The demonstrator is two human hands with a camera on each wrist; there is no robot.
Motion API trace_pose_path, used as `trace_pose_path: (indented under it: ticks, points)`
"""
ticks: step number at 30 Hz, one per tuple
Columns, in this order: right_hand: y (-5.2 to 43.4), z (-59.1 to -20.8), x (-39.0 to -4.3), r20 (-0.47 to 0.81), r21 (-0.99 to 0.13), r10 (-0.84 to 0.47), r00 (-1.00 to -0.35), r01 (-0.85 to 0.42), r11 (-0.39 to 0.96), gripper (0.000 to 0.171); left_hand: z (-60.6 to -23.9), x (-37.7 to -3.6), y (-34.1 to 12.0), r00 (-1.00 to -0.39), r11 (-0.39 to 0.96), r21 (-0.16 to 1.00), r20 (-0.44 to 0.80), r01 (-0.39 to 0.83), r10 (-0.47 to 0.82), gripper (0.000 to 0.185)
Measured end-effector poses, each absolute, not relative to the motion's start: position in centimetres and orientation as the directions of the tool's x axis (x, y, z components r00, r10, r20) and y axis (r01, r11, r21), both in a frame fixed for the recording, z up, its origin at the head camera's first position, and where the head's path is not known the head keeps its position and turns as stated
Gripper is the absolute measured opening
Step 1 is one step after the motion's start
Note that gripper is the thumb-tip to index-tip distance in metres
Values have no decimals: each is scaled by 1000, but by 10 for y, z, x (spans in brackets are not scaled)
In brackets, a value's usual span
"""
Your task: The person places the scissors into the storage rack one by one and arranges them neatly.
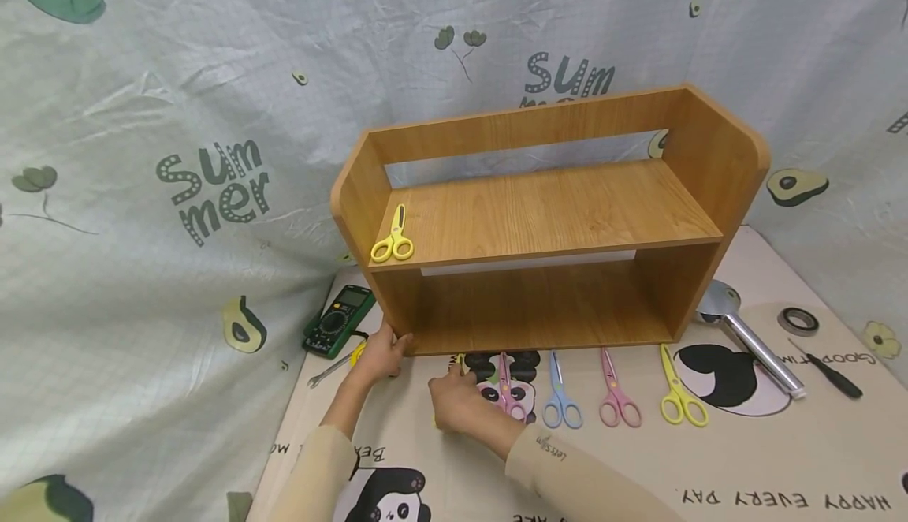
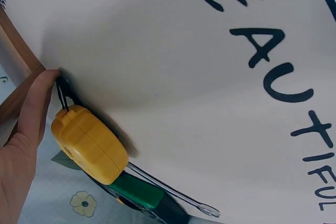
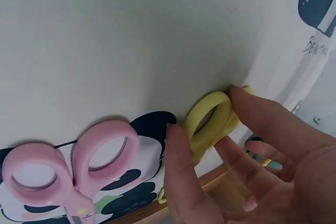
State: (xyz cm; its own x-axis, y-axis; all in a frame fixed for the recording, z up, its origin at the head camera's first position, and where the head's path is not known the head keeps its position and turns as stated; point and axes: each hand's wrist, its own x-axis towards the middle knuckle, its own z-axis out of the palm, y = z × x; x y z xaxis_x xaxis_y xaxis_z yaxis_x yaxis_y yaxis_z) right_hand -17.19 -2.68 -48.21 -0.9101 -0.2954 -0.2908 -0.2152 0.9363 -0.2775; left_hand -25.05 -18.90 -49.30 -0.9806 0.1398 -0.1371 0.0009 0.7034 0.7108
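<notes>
- R hand [image 1: 461,402] low on the desk [image 1: 780,459], thumb & fingers [image 3: 273,124] curled round the loop of yellow scissors [image 3: 210,121], pinching the handle; scissors lie flat on the mat just in front of the shelf's lower edge, mostly hidden by the hand in head view
- pink scissors [image 1: 507,392] just beside R hand, handles toward the person; wrist view shows their pink loops [image 3: 68,163] next to the thumb, not touching it
- L hand [image 1: 383,352] at the shelf's front-left bottom corner, fingers relaxed & straight, thumb tip [image 2: 42,85] against the wood edge; holds nothing
- yellow tape measure [image 2: 89,145] just beside L hand on the desk, w/ a metal wrench [image 1: 329,368] next to it
- row on the desk to the R of the pink pair: blue scissors [image 1: 560,396], 2nd pink scissors [image 1: 617,396], 2nd yellow scissors [image 1: 681,396], all blades toward the shelf
- green multimeter [image 1: 339,321] left of the shelf, near the backdrop
- far R: chrome shower head [image 1: 745,337], black screwdriver [image 1: 830,372], tape roll [image 1: 798,321]
- wooden shelf [image 1: 546,214] stands upright on the desk, 2 levels; another pair of yellow scissors [image 1: 393,240] lies on its upper board at the left end
- printed cloth backdrop [image 1: 177,151] behind everything
</notes>
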Motion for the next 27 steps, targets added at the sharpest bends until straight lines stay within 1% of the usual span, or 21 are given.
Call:
trace_pose_path:
  ticks: [7,18,24,27]
  points:
    - [-26,-483,-173,-279,-298,-300,-912,-215,930,33,-491,-251,-190,-979,691,722,-149,-9,142,59]
    - [-28,-483,-172,-278,-333,-285,-917,-187,924,29,-488,-249,-189,-978,691,722,-155,-16,138,54]
    - [-25,-485,-174,-288,-336,-288,-913,-185,923,28,-490,-249,-188,-978,699,715,-146,0,149,57]
    - [-24,-485,-173,-283,-344,-293,-913,-188,920,29,-489,-249,-188,-979,700,714,-144,1,148,56]
